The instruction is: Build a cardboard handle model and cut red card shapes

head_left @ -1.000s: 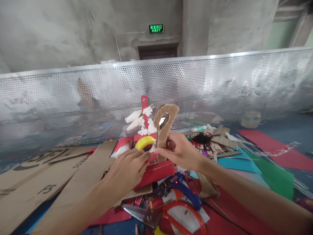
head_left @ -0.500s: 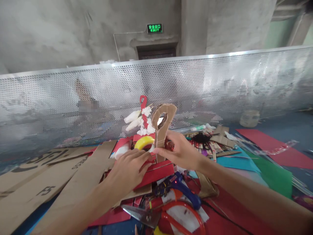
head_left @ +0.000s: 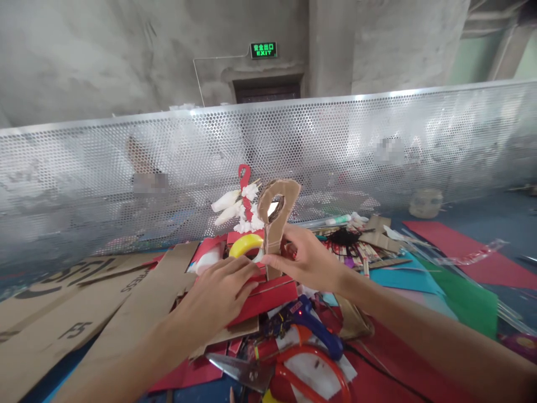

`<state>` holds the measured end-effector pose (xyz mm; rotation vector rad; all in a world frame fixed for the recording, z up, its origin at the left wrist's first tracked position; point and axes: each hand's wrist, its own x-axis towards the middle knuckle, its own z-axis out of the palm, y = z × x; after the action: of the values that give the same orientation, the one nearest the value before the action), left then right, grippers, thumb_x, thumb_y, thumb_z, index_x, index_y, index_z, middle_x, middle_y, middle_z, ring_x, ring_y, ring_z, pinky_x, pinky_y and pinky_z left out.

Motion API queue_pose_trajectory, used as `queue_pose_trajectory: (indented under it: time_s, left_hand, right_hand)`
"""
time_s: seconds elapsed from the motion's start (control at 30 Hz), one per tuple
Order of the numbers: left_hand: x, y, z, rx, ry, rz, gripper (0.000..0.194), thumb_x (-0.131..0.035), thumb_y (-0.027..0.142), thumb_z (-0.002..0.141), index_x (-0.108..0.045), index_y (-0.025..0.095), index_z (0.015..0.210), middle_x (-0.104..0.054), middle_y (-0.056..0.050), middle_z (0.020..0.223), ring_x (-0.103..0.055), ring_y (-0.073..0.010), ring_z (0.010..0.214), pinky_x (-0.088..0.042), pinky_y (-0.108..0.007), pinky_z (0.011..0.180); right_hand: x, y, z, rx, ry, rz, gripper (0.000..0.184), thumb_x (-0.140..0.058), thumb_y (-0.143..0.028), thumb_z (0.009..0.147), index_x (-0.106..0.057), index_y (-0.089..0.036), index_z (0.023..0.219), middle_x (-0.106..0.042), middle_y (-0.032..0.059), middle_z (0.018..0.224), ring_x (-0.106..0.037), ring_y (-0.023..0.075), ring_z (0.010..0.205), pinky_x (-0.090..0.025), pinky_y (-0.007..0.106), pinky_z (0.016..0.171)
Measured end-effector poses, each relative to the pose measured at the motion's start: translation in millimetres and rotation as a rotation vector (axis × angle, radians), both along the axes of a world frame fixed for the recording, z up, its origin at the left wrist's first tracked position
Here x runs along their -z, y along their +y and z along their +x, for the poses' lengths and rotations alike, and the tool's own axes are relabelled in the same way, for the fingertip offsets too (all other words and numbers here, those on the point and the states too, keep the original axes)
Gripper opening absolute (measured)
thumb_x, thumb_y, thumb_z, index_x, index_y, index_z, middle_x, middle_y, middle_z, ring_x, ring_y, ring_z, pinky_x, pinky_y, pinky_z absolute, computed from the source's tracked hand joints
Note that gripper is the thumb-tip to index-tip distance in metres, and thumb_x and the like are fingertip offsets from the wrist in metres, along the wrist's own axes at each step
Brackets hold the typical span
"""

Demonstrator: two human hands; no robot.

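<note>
A brown cardboard piece with a looped top (head_left: 285, 208) stands upright on a red cardboard base (head_left: 268, 299). My right hand (head_left: 308, 257) grips its lower stem between thumb and fingers. My left hand (head_left: 226, 282) lies over the left side of the base, fingers bent together and gripping it; the fingertips are partly hidden. Just behind my left fingers is a yellow ring-shaped roll (head_left: 246, 244). Farther back, a red looped stand with white paper flowers (head_left: 245, 210) rises above the pile.
In front lie a blue glue gun (head_left: 316, 324) with a red light and orange-handled scissors (head_left: 312, 372). Cardboard sheets (head_left: 96, 291) spread to the left. Green paper (head_left: 465, 299), blue paper (head_left: 409, 280) and red paper (head_left: 470, 252) lie right. A perforated metal screen (head_left: 201, 151) stands behind.
The view has shifted slightly, moving everything a little to the left in the picture. Both hands keep their hold, and the looped cardboard stays upright.
</note>
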<state>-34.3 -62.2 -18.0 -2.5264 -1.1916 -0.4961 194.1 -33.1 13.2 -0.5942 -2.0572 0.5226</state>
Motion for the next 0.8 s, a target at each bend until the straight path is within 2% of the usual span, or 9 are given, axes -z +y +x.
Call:
queue_pose_trajectory:
  time_s: [0.17, 0.37, 0.57, 0.7, 0.8]
  left_hand:
    - [3.3, 3, -2, 0.028, 0.007, -0.015, 0.023, -0.045, 0.023, 0.102, -0.067, 0.024, 0.106, -0.071, -0.004, 0.109, -0.066, -0.0214, 0.098, -0.052, -0.039, 0.084]
    - [4.2, 4, 2, 0.041, 0.011, 0.019, 0.022, -0.046, 0.022, 0.102, -0.069, 0.024, 0.102, -0.072, -0.003, 0.105, -0.065, -0.0211, 0.095, -0.052, -0.037, 0.083]
    - [1.3, 1, -1, 0.022, 0.011, -0.023, 0.027, -0.045, 0.018, 0.099, -0.071, 0.024, 0.105, -0.071, -0.004, 0.106, -0.064, -0.0232, 0.098, -0.051, -0.041, 0.086]
    - [-7.6, -3, -4, 0.043, 0.039, -0.093, 0.046, -0.042, 0.002, 0.085, -0.072, 0.025, 0.113, -0.066, -0.007, 0.116, -0.061, -0.0245, 0.106, -0.051, -0.040, 0.088]
    - [-24.2, -7, -9, 0.038, 0.078, -0.125, 0.054, -0.041, -0.001, 0.082, -0.072, 0.027, 0.117, -0.064, -0.006, 0.122, -0.062, -0.0226, 0.107, -0.050, -0.036, 0.087]
  right_hand:
    - [-0.1, 0, 0, 0.002, -0.006, 0.012, 0.015, -0.067, -0.031, 0.088, -0.059, -0.020, 0.082, -0.060, -0.0003, 0.082, -0.054, 0.0144, 0.074, -0.042, 0.028, 0.066]
    - [-0.9, 0, 1, -0.001, -0.014, 0.019, 0.016, -0.067, -0.031, 0.088, -0.058, -0.019, 0.081, -0.059, -0.0005, 0.082, -0.053, 0.0139, 0.074, -0.041, 0.027, 0.065]
    - [-1.2, 1, 0, -0.012, -0.009, 0.005, 0.014, -0.067, -0.029, 0.088, -0.058, -0.019, 0.083, -0.059, -0.0007, 0.082, -0.053, 0.0132, 0.073, -0.041, 0.026, 0.063]
    - [0.1, 2, 0, -0.019, 0.004, 0.011, 0.012, -0.067, -0.028, 0.088, -0.059, -0.019, 0.085, -0.058, -0.0018, 0.081, -0.051, 0.0115, 0.068, -0.040, 0.025, 0.059]
    - [0.0, 2, 1, -0.015, -0.003, 0.024, 0.011, -0.067, -0.028, 0.089, -0.060, -0.019, 0.085, -0.059, -0.0015, 0.082, -0.053, 0.0124, 0.072, -0.041, 0.026, 0.062]
